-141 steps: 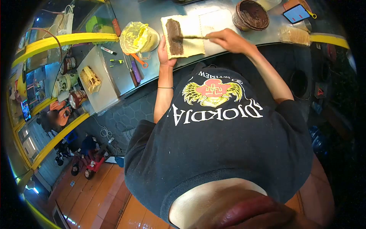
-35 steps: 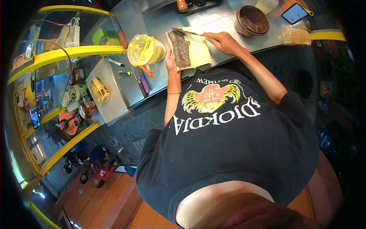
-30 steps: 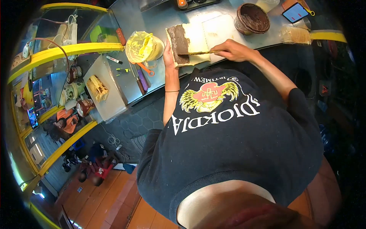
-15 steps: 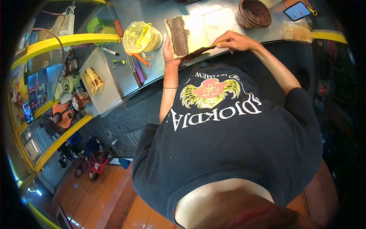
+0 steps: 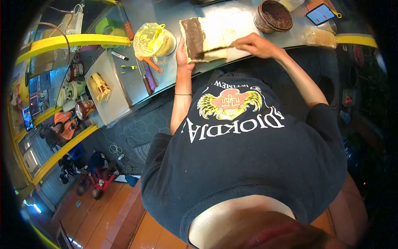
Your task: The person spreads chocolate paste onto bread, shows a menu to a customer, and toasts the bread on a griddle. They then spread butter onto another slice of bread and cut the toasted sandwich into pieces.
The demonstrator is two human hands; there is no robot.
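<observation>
A large slice of bread (image 5: 214, 38) lies at the front of the metal counter. Dark chocolate spread (image 5: 192, 36) covers its left part, while the right part is pale. My left hand (image 5: 182, 56) is closed on the slice's left edge. In my right hand (image 5: 258, 45) is a thin spatula (image 5: 217, 49) smeared with chocolate, seen nearly edge-on. It crosses the front of the slice, its tip at the chocolate-covered part. Behind my right hand stands a tub of chocolate spread (image 5: 273, 17). Left of the slice is a clear pitcher (image 5: 155, 41) of pale yellow spread.
Purple-handled and brown-handled knives (image 5: 149, 79) lie on the left counter near a marker (image 5: 119, 55). A wrapped loaf (image 5: 99, 88) sits on a white board (image 5: 118, 93). On the right are a phone (image 5: 320, 15) and packaged bread (image 5: 319, 38). Seated people (image 5: 99, 178) are at lower left.
The spatula has moved from the slice's front edge up onto its surface, its blade turned more edge-on. My right hand has shifted slightly; my left hand still holds the bread.
</observation>
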